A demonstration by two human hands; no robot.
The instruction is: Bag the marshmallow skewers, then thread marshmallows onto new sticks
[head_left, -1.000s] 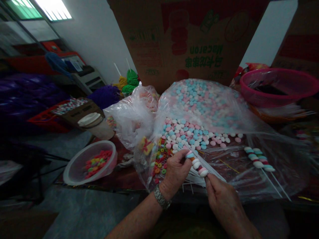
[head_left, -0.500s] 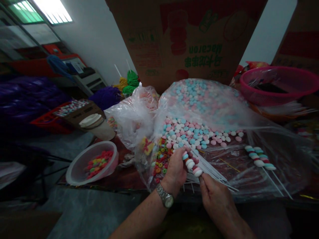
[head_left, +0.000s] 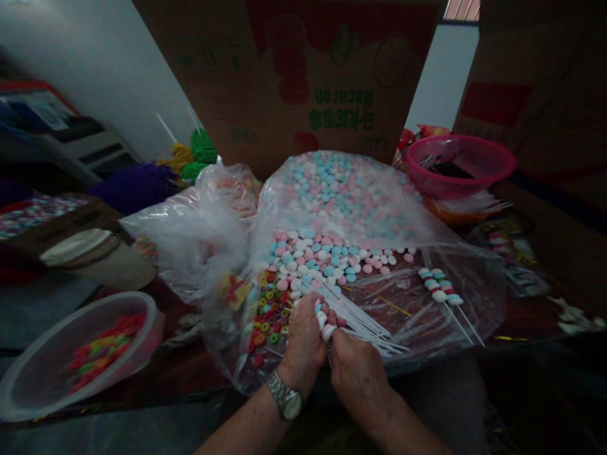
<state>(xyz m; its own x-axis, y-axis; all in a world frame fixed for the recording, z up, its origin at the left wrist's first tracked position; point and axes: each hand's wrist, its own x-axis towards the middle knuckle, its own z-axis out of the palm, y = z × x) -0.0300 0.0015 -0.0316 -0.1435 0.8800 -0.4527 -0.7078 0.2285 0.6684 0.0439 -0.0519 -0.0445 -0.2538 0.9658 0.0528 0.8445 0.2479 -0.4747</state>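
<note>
My left hand (head_left: 303,332), with a metal watch at the wrist, is closed around a candy skewer (head_left: 326,330) of pastel discs, mostly hidden by the fingers. At its lower end my right hand (head_left: 360,370) is closed on the stick, most of which is out of sight. Just beyond the hands lie several white sticks (head_left: 367,322) on clear plastic. Pink, white and blue candies (head_left: 310,253) are heaped behind them, and coloured ring candies (head_left: 269,313) lie to the left. Two filled skewers (head_left: 439,287) rest side by side to the right.
A large plastic bag of candies (head_left: 332,183) bulges in front of a cardboard box (head_left: 279,120). On the right stands a pink basket (head_left: 459,186). A translucent bowl (head_left: 28,373) with coloured rings and a lidded tub (head_left: 109,268) are on the left.
The camera view has turned to the right, so the surroundings shift left. My right hand has come closer to my left, and less of the skewer shows between the fingers.
</note>
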